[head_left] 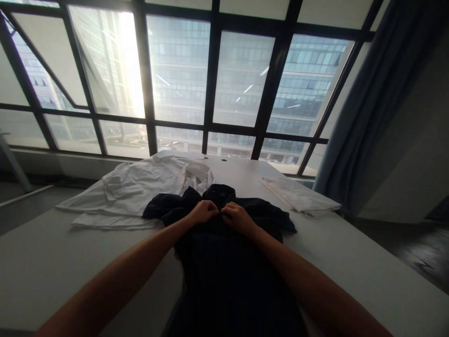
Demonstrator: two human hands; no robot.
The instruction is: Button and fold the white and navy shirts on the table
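Just below the frame's centre, the left hand (203,212) and right hand (239,217) pinch the dark shirt (224,243) below its collar (220,191). Past them, rumpled white cloth (140,182) lies centre-left, a folded pale garment (300,193) centre-right; windows (178,70) fill the top.

White garment (147,182) left, free tabletop (351,252) right

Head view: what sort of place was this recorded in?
Probably an office-type room, though its exact use is unclear: a white table bearing a dark garment, large black-framed windows, and a multi-storey building outside.
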